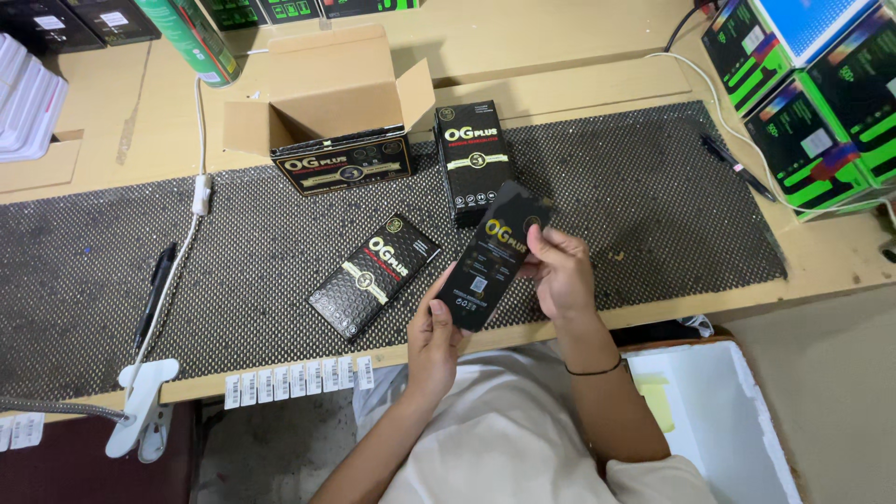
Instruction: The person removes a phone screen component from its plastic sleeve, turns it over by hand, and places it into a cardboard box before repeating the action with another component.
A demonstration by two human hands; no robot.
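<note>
Hands mid-air near tabletop edge: left hand and right hand both have grip closed on one slim black box. Two more boxes lie on mat left and far; open carton far-left w/ packs inside. Looks early, most still out.

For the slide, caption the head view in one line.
Both hands, left hand and right hand, hold a flat black package above a dark mat.

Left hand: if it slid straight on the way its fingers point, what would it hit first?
Probably the upright black box past the flat black pack that the left hand already grips; depth is unclear.
</note>
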